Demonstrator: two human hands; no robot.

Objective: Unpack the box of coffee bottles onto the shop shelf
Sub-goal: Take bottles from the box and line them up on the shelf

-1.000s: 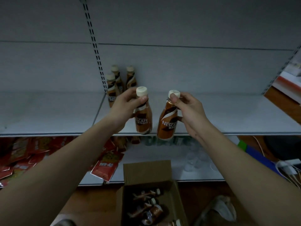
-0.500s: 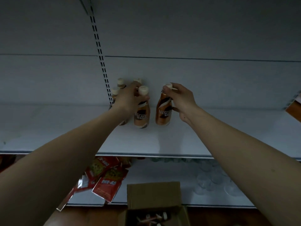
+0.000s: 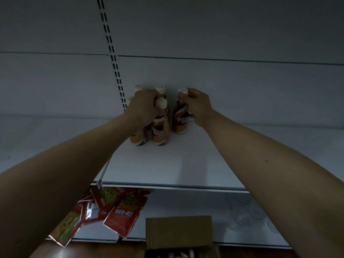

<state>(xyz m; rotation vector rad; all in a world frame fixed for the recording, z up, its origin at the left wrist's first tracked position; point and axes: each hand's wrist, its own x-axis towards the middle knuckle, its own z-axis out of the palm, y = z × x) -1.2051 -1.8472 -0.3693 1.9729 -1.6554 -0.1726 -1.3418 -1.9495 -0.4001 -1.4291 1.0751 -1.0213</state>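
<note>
Brown Nescafe coffee bottles with cream caps stand in a cluster near the back of the white shelf (image 3: pixel 167 164). My left hand (image 3: pixel 142 107) grips the neck of one bottle (image 3: pixel 160 127), which rests on the shelf beside the others. My right hand (image 3: pixel 198 107) holds another bottle (image 3: pixel 180 118) by its cap and side, standing upright to the right of the cluster. Behind my left hand, two more caps (image 3: pixel 160 89) show and a further bottle (image 3: pixel 138 136) stands partly hidden. The open cardboard box (image 3: pixel 178 231) sits on the floor below, its contents barely visible.
A slotted upright rail (image 3: pixel 111 53) runs up the back panel left of the bottles. The lower shelf holds red snack packets (image 3: pixel 119 211) at left and clear glass cups (image 3: pixel 245 213) at right.
Both hands reached further back along the shelf with their bottles. The bottles now stand on the shelf beside the earlier ones. The view tilted up, so less of the box shows.
</note>
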